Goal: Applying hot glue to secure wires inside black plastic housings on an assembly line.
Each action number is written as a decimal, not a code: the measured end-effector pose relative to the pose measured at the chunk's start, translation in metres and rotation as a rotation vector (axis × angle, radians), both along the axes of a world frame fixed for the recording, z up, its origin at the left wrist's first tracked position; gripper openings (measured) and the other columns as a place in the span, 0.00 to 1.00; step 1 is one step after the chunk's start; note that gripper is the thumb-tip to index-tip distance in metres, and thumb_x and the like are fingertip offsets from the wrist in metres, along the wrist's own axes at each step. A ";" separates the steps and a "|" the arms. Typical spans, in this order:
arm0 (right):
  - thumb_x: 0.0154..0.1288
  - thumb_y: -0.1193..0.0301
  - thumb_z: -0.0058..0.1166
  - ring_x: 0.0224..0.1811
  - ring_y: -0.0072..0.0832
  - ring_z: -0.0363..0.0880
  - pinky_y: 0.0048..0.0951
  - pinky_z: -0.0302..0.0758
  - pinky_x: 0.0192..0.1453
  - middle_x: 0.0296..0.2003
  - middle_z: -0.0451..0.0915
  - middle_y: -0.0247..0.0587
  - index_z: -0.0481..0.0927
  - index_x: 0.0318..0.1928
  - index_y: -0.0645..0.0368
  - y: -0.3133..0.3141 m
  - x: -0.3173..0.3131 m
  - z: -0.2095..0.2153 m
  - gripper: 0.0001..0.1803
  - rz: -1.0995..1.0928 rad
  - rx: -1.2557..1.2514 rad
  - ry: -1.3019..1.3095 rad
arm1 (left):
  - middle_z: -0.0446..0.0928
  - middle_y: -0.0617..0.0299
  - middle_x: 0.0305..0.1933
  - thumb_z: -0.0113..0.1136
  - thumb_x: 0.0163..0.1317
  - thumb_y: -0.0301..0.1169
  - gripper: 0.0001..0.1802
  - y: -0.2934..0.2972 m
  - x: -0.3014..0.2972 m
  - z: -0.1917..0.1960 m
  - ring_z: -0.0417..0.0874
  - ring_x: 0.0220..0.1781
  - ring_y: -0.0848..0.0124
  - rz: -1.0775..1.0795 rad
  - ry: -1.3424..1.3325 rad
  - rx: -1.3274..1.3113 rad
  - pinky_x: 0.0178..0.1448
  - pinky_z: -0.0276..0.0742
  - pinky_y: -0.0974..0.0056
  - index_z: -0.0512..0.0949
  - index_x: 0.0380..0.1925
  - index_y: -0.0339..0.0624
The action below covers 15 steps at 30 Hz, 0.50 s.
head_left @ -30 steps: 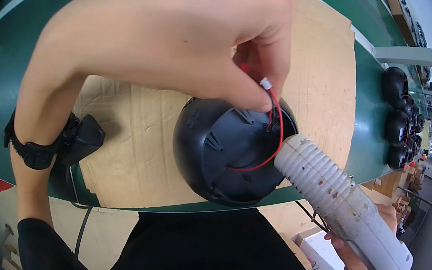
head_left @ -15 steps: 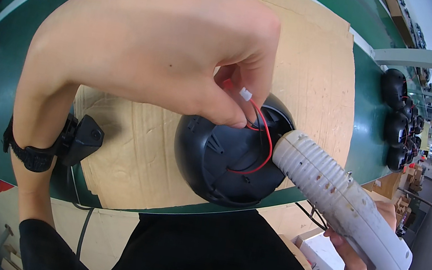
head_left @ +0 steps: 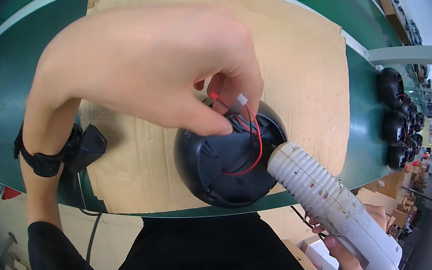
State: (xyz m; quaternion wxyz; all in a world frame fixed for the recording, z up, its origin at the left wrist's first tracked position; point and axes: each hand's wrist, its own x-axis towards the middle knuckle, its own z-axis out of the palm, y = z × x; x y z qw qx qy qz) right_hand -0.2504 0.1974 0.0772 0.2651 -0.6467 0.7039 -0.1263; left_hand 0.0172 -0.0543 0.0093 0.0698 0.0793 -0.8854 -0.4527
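Head view: black round housing [head_left: 222,164] on the cardboard sheet [head_left: 308,53], near edge of the green surface [head_left: 354,157]
Left hand [head_left: 148,62]: above the housing, fingers pinching a red wire [head_left: 252,140] at its small white connector [head_left: 242,99]
Right hand [head_left: 347,252]: closed round the grip of a white glue gun [head_left: 329,204]
Gun axis: slants from lower right up-left, nozzle touching the housing's right rim
Nearer hand: left, directly over the housing
Elsewhere: more black housings [head_left: 398,124] far right

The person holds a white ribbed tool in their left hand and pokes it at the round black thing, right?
Not quite. The head view shows the white ribbed plastic tool in the right hand. The left hand pinches red wires over the round black plastic housing.
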 end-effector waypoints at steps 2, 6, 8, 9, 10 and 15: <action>0.40 0.73 0.71 0.36 0.40 0.91 0.33 0.84 0.41 0.33 0.89 0.45 0.87 0.38 0.65 0.017 -0.004 -0.013 0.19 -0.200 0.043 -0.151 | 0.84 0.52 0.40 0.75 0.48 0.23 0.19 0.003 0.004 0.006 0.85 0.39 0.60 0.028 0.025 -0.078 0.45 0.82 0.61 0.87 0.43 0.36; 0.44 0.70 0.71 0.37 0.41 0.91 0.33 0.85 0.42 0.35 0.89 0.48 0.87 0.40 0.65 0.022 0.001 -0.017 0.19 -0.327 0.066 -0.285 | 0.81 0.53 0.49 0.75 0.48 0.25 0.20 0.011 0.005 0.011 0.83 0.49 0.56 -0.012 0.199 -0.109 0.51 0.81 0.58 0.86 0.44 0.37; 0.47 0.70 0.71 0.37 0.42 0.90 0.33 0.85 0.43 0.35 0.88 0.48 0.87 0.40 0.65 0.014 0.001 -0.016 0.18 -0.324 0.053 -0.354 | 0.78 0.55 0.53 0.76 0.47 0.26 0.20 0.026 0.005 0.023 0.80 0.57 0.54 0.076 0.189 -0.216 0.55 0.80 0.54 0.85 0.42 0.37; 0.49 0.70 0.70 0.36 0.43 0.90 0.33 0.85 0.42 0.34 0.88 0.48 0.87 0.40 0.65 0.009 -0.005 -0.019 0.17 -0.127 0.052 -0.249 | 0.78 0.55 0.53 0.76 0.47 0.26 0.20 0.034 0.004 0.026 0.80 0.57 0.54 0.066 0.184 -0.227 0.55 0.80 0.54 0.85 0.42 0.37; 0.51 0.70 0.69 0.35 0.44 0.89 0.33 0.84 0.41 0.34 0.87 0.49 0.86 0.39 0.65 0.006 -0.010 -0.020 0.15 0.071 0.051 -0.144 | 0.78 0.55 0.53 0.76 0.45 0.28 0.20 0.043 0.003 0.031 0.79 0.58 0.55 0.088 0.111 -0.343 0.54 0.80 0.53 0.85 0.41 0.37; 0.54 0.70 0.68 0.30 0.44 0.87 0.33 0.82 0.36 0.31 0.85 0.48 0.85 0.37 0.64 0.000 -0.013 -0.019 0.12 0.033 -0.014 -0.337 | 0.80 0.59 0.44 0.76 0.42 0.29 0.19 0.085 0.014 0.037 0.82 0.51 0.58 0.115 0.016 -0.579 0.52 0.80 0.54 0.85 0.38 0.40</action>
